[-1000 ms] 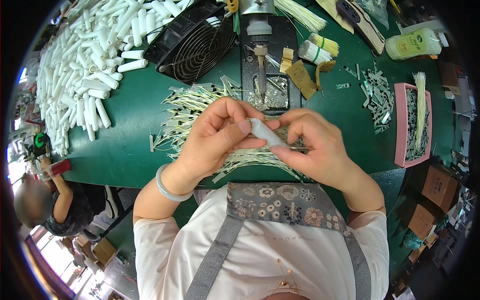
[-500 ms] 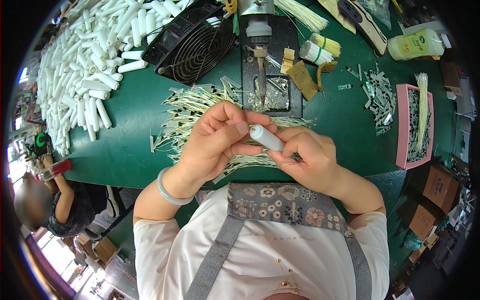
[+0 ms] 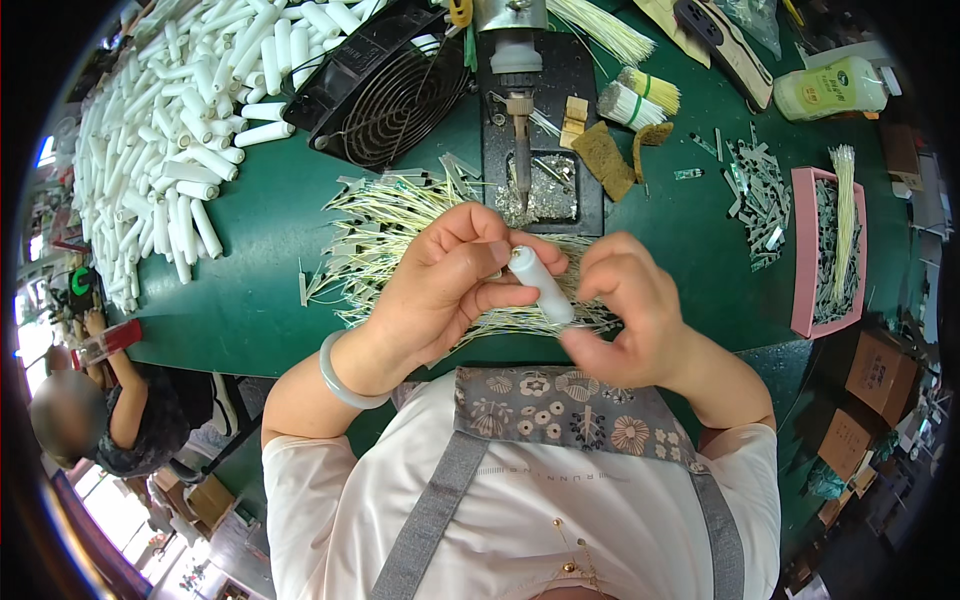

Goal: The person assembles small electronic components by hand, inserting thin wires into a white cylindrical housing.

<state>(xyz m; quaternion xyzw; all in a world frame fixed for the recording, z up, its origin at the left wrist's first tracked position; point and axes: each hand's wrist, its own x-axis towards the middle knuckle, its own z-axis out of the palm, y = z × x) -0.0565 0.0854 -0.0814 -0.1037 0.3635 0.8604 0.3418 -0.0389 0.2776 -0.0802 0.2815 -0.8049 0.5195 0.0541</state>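
Slanting from far-left down to near-right, the white tube sits above the green table, left hand and right hand both pinching it.

white tube now tilted more upright

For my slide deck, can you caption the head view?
Both hands, left hand and right hand, hold a white tube above a green table.

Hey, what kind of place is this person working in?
Probably a small electronics assembly workshop: a soldering iron on its stand, a fan beside it, a pile of white tubes, and both hands on one tube over bundled wires.
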